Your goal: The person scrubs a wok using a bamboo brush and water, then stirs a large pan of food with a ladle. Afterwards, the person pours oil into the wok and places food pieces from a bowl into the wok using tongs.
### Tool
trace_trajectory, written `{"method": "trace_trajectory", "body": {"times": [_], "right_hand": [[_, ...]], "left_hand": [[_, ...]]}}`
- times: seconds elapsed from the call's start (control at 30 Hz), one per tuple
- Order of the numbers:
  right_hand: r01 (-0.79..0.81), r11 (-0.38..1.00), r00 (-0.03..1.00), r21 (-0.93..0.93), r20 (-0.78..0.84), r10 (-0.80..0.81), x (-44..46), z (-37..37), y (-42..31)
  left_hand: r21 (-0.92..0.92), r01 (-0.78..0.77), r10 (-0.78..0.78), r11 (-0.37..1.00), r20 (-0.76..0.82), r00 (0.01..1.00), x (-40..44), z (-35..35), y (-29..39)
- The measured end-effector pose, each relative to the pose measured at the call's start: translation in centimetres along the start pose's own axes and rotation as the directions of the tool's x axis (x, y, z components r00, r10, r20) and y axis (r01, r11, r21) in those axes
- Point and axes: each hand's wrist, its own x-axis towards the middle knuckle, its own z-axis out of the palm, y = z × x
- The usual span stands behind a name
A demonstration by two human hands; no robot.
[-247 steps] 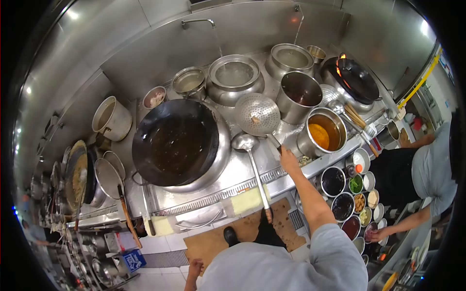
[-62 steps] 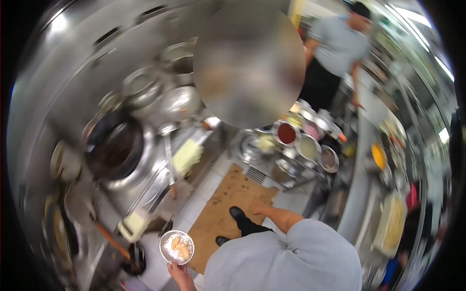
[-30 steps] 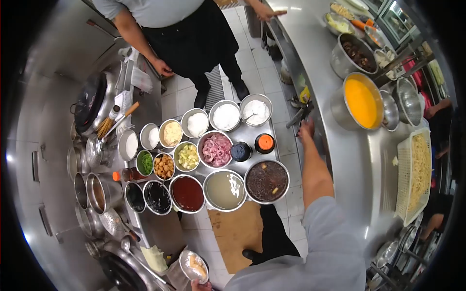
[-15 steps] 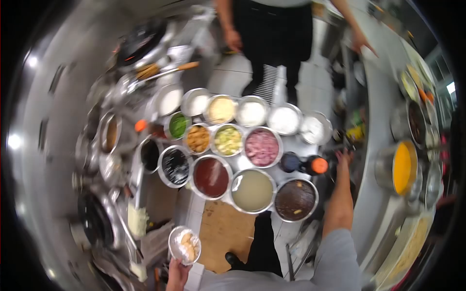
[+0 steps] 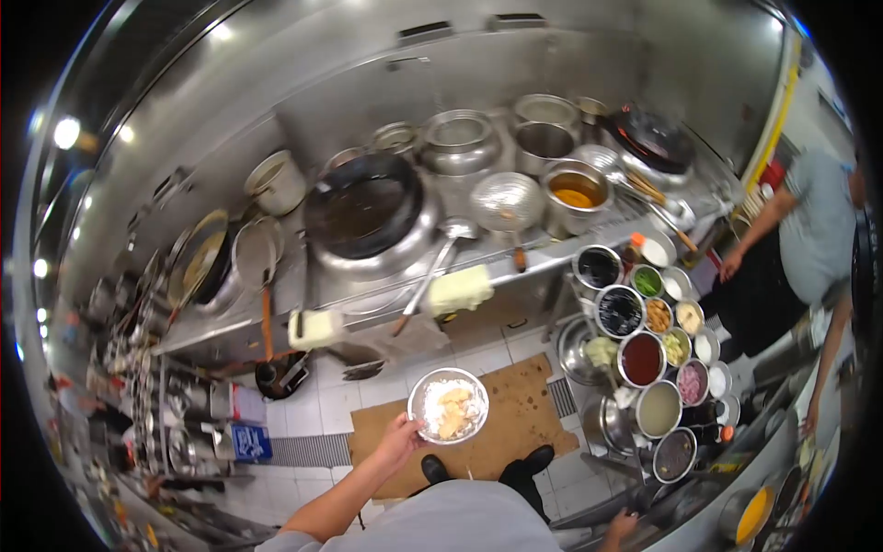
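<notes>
My left hand (image 5: 399, 442) grips the rim of a small metal bowl (image 5: 415, 401), held out over the floor in front of me. White powder lies in the bowl with pale yellow pieces (image 5: 453, 411) on it. Low in the view, my right hand (image 5: 623, 525) hangs beside my body, below the rack of ingredient pots; its fingers are too small and blurred to read. The wok (image 5: 363, 207) on the stove lies beyond the bowl, with dark liquid in it. A long-handled ladle (image 5: 451, 235) rests at the stove's front edge.
Ingredient pots stand grouped at the right, among them red sauce (image 5: 641, 358) and cloudy liquid (image 5: 659, 409). A perforated strainer (image 5: 507, 201) and a pot of orange liquid (image 5: 577, 195) sit on the stove. Another person (image 5: 809, 221) stands at the right. A brown mat (image 5: 524, 405) covers the floor.
My view has turned left from the ingredient pots to the stove. My right hand has drawn back from the dark bottles. The bowl stays in my left hand.
</notes>
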Motion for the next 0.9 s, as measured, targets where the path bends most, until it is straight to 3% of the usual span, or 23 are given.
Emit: {"method": "trace_trajectory", "body": {"times": [0.03,0.1,0.13,0.2,0.27,0.3,0.33,0.37,0.4,0.43,0.5,0.57,0.63,0.67,0.7,0.73,0.77,0.8,0.83,0.87,0.9], "right_hand": [[0.038,0.999,0.999,-0.008,0.002,-0.038,-2.1,0.5,-1.7],[0.225,0.949,0.967,-0.221,0.174,-0.189,-6.1,2.2,-4.7],[0.261,0.940,0.958,-0.219,0.176,-0.225,-7.6,2.6,-7.5],[0.505,0.800,0.851,-0.324,0.342,-0.399,-11.6,2.1,-15.9],[0.723,0.676,0.687,-0.143,0.255,-0.681,-13.3,2.9,-22.9],[0.785,0.617,0.615,-0.056,0.196,-0.764,-13.4,3.3,-26.8],[0.750,0.660,0.627,0.055,0.261,-0.734,-14.4,2.0,-32.1],[0.829,0.558,0.558,-0.007,0.020,-0.829,-17.2,-0.2,-37.2],[0.828,0.528,0.548,0.190,-0.067,-0.834,-13.9,1.7,-40.0],[0.519,0.745,0.735,0.419,0.226,-0.639,-21.4,-7.1,-48.0],[0.416,0.458,0.716,0.786,0.027,-0.697,-16.0,-5.9,-52.5],[0.222,0.218,0.700,0.950,0.000,-0.714,-22.5,-13.6,-58.8],[0.188,0.055,0.587,0.981,-0.067,-0.807,-24.3,-17.5,-62.7],[0.134,0.041,0.565,0.990,-0.042,-0.824,-23.3,-18.3,-64.8],[0.195,0.043,0.473,0.980,-0.056,-0.879,-23.9,-19.8,-67.0],[0.232,-0.054,0.366,0.971,-0.138,-0.920,-24.0,-20.4,-69.6],[0.142,-0.078,0.277,0.987,-0.115,-0.954,-24.9,-21.7,-71.9],[0.206,-0.177,0.175,0.962,-0.214,-0.961,-27.7,-22.6,-74.3],[0.202,-0.254,0.130,0.946,-0.283,-0.950,-29.0,-22.6,-76.7],[0.118,-0.272,0.200,0.955,-0.291,-0.936,-30.6,-22.5,-78.6],[0.062,-0.277,0.188,0.959,-0.284,-0.940,-30.0,-21.5,-80.5]], "left_hand": [[-0.032,-0.014,0.013,0.999,-0.017,1.000,-0.8,-2.8,0.2],[-0.010,-0.089,0.087,0.996,-0.130,0.988,-2.4,-8.7,0.8],[-0.036,-0.110,0.104,0.993,-0.147,0.984,-3.1,-11.1,1.0],[-0.060,-0.207,0.182,0.976,-0.289,0.940,-4.9,-15.7,1.7],[-0.065,-0.238,0.208,0.969,-0.305,0.929,-6.7,-20.2,2.5],[-0.107,-0.287,0.233,0.952,-0.360,0.904,-7.5,-22.2,2.9],[-0.141,-0.330,0.249,0.933,-0.409,0.878,-8.2,-24.1,3.2],[-0.121,-0.360,0.278,0.925,-0.432,0.858,-9.2,-25.8,3.9],[-0.118,-0.353,0.276,0.928,-0.418,0.866,-10.2,-27.4,4.3],[-0.142,-0.402,0.296,0.904,-0.470,0.832,-11.0,-29.1,4.8],[-0.165,-0.456,0.319,0.874,-0.513,0.797,-12.2,-31.7,5.8],[-0.143,-0.525,0.323,0.839,-0.646,0.692,-13.7,-33.7,6.3],[-0.148,-0.556,0.323,0.818,-0.681,0.657,-14.9,-35.2,6.4],[-0.145,-0.593,0.325,0.792,-0.721,0.611,-15.7,-35.9,6.5],[-0.154,-0.587,0.316,0.794,-0.721,0.617,-16.5,-36.4,6.6],[-0.158,-0.597,0.304,0.787,-0.743,0.597,-17.2,-36.3,6.3],[-0.151,-0.620,0.310,0.770,-0.761,0.570,-17.6,-36.3,6.6],[-0.137,-0.646,0.319,0.751,-0.781,0.537,-17.9,-36.4,7.1],[-0.129,-0.646,0.304,0.752,-0.802,0.514,-18.4,-36.0,7.7],[-0.121,-0.667,0.294,0.735,-0.829,0.475,-18.6,-35.8,8.1],[-0.120,-0.663,0.303,0.739,-0.820,0.487,-18.7,-35.5,8.6]]}}
